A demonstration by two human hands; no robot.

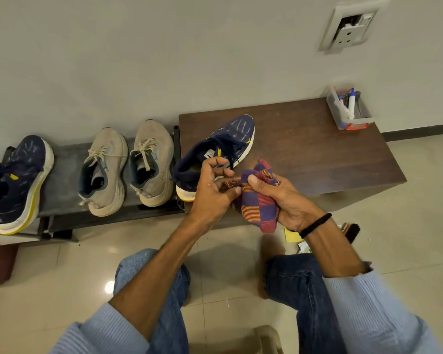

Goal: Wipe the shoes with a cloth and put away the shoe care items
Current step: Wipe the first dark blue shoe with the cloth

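Both grips hold a checked cloth (256,204) in front of a navy shoe (224,145) on the worktop (317,154).
The right grip (288,200) is clenched round the bunched cloth, thumb on top; the left grip (212,191) pinches the cloth's near corner. The cloth hangs just beside the shoe's heel, at the worktop's front edge. The other navy shoe (17,180) and two beige shoes (128,166) stand on a low rack (62,172) to the left. A clear box (349,111) of small items sits at the worktop's far corner, and a brush (351,231) lies on the floor below the right wrist.
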